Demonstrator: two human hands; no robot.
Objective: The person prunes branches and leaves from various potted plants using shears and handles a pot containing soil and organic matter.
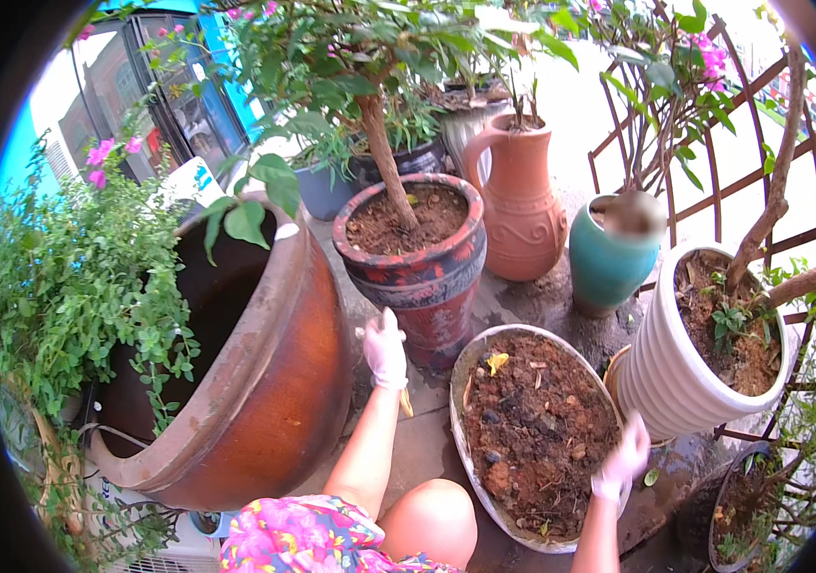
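My left hand (pixel 384 349), in a thin pale glove, is beside the foot of a red-and-black flowerpot (pixel 415 286). Its fingers are partly curled, and whether they hold something is unclear. A yellow strip (pixel 406 403), perhaps a leaf, shows next to that wrist. In front of me lies an oval planter (pixel 462 458) of brown soil (pixel 540 430), with stones, bits of root and a yellow leaf (pixel 497 362) on top. My right hand (pixel 625 455), also gloved, is at the planter's right rim; its fingertips are blurred, so a grip on the rim cannot be confirmed.
A large brown glazed urn (pixel 293 379) leans open-mouthed on the left. Behind stand a terracotta jug (pixel 523 200) and a teal vase (pixel 612 261). At right are a ribbed white pot (pixel 666 372) with a thick-stemmed plant, a dark pot (pixel 720 501) and a lattice fence (pixel 716 183).
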